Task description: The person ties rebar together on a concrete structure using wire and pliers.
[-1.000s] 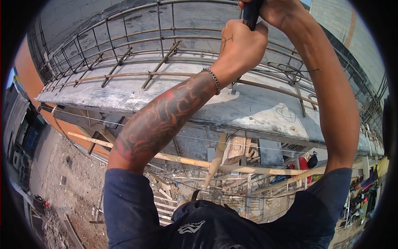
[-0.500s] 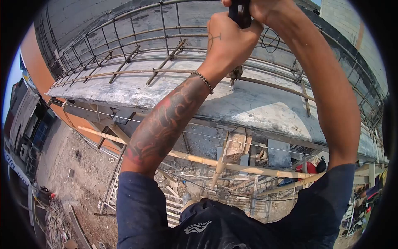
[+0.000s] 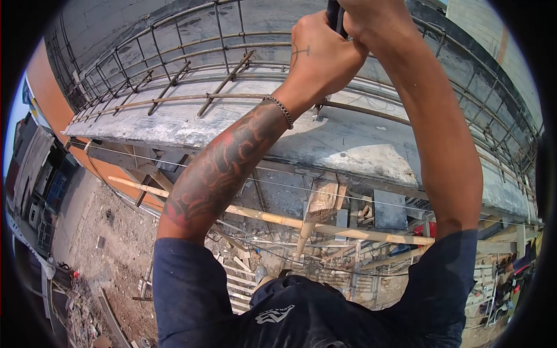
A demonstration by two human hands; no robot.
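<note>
Both left hand (image 3: 325, 49) and right hand (image 3: 365, 22) clamped around black rod-shaped handle (image 3: 335, 16); rusty steel-bar cage (image 3: 221, 35) behind grey concrete ledge's (image 3: 145, 124) near edge.

1. Here's the left arm (image 3: 220, 162), tattooed along the forearm, slanting from near left up toward the far middle.
2. The left hand (image 3: 328, 52) is curled tight in a closed grip, back of the hand showing, small mark on the skin!
3. In from the right comes the right arm (image 3: 444, 133), bent, its forearm angling left.
4. And the right hand (image 3: 374, 20) sits just beside the left, its fingers mostly out of sight.
</note>
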